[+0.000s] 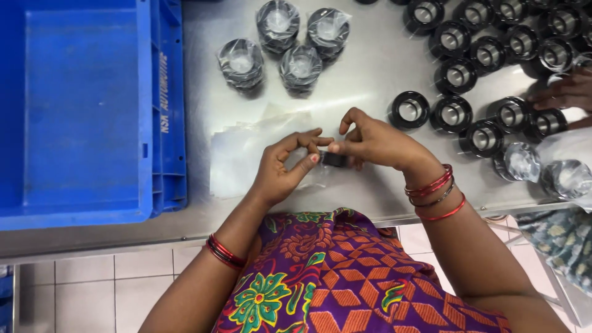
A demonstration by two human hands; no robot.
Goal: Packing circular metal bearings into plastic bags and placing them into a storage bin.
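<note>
While your two hands meet over the steel table (pixel 370 68), they pinch one small black part (pixel 333 160) between them, just above the near edge. Your left hand (pixel 285 168) curls around it from the left, thumb and forefinger closed on its end, with a clear bag (pixel 317 176) caught under the fingers. Your right hand (pixel 373 143) grips the other end, forefinger arched high above. A stack of clear bags (pixel 240 154) lies flat just beyond your left hand. Farther back stand four bagged rings (pixel 280 43), wrapped in plastic, grouped together. To your right, many bare rings (pixel 487 55), black with shiny centres, crowd the table in rows. A co-worker's hand (pixel 564 92) rests among them at the far right edge, near a few more wrapped pieces (pixel 546 169). A blue crate (pixel 80 105) sits on the left, well apart from your hands.
</note>
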